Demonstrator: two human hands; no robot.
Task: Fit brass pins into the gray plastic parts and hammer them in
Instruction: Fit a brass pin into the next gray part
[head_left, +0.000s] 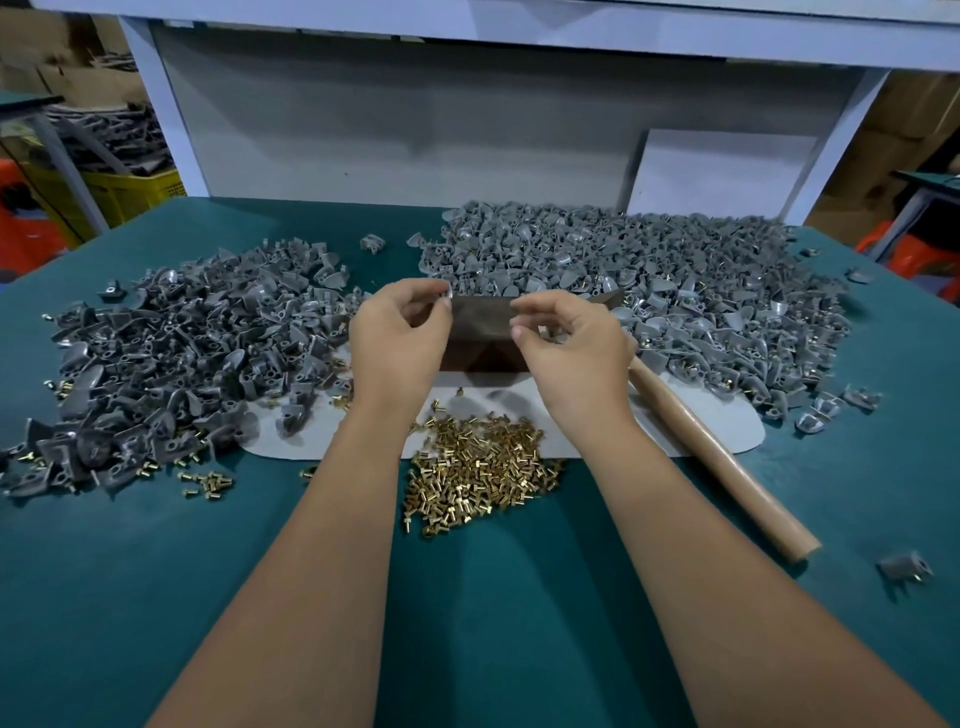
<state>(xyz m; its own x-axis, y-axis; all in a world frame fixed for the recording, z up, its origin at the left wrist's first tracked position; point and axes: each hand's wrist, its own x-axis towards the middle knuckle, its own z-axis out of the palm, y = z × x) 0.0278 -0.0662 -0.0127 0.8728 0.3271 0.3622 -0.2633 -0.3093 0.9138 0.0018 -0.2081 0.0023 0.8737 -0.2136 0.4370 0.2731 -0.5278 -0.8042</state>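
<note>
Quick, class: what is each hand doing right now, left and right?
Left hand: fingers curled, pinching a small gray plastic part.
Right hand: fingertips pinched together; what they hold cannot be told.

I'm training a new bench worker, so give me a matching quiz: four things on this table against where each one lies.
Things:
1. brass pin heap
2. hammer handle
3. larger gray part pile
4. dark block

Places:
A. far right of the table
B. between the two hands
C. near centre, between the forearms
D. slanting beside the right forearm

Pairs: 1-C, 2-D, 3-A, 4-B
</note>
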